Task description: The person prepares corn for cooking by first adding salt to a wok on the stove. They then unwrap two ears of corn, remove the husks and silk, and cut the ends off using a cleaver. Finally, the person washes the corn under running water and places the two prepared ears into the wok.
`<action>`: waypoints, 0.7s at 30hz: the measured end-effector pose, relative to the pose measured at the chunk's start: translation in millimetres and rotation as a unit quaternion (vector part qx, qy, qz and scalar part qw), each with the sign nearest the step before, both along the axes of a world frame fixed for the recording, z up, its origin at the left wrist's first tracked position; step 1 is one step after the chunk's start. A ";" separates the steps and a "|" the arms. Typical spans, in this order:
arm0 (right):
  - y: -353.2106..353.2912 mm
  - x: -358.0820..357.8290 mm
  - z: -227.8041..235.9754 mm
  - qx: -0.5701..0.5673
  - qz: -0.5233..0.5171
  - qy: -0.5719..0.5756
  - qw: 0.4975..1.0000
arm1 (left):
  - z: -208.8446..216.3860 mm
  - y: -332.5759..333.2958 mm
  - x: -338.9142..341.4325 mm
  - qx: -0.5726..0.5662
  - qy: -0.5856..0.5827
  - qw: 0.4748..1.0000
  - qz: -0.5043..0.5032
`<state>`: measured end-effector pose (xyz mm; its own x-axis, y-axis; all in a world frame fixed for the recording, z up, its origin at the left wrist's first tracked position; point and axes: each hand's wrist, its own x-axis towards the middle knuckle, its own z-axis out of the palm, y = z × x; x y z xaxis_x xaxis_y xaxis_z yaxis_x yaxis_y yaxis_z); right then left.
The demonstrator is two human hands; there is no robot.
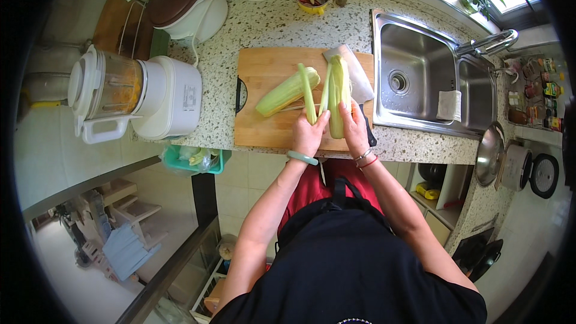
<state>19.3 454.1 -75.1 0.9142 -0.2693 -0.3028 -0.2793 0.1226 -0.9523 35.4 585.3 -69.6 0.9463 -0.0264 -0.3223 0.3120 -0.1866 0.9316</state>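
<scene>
My left hand (309,134) is closed on a narrow pale green husk strip (306,87), which points up and away from me. Closed around a long, pale green ear of corn, seemingly still in its husk (339,84), is my right hand (356,132). Between the hands, a thin light strip (325,93) runs from the ear toward my left fingers. Another husk-wrapped ear (287,92) lies slanted on the wooden cutting board (255,126), left of both hands. Beyond my right hand, a cleaver (354,72) rests on the board with its black handle near my right wrist.
On the right is a steel sink (414,42) with a faucet (495,41) and a folded cloth. A white blender (171,99) and a brown-lidded white pot (207,15) stand left. A teal bin (219,162) hangs at the counter edge; a yellow cup (315,7) sits behind.
</scene>
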 end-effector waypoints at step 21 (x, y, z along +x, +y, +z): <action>15.3 12.6 -12.4 -0.483 0.078 -0.008 0.872 | -40.8 34.8 14.3 0.385 -0.075 0.909 -0.141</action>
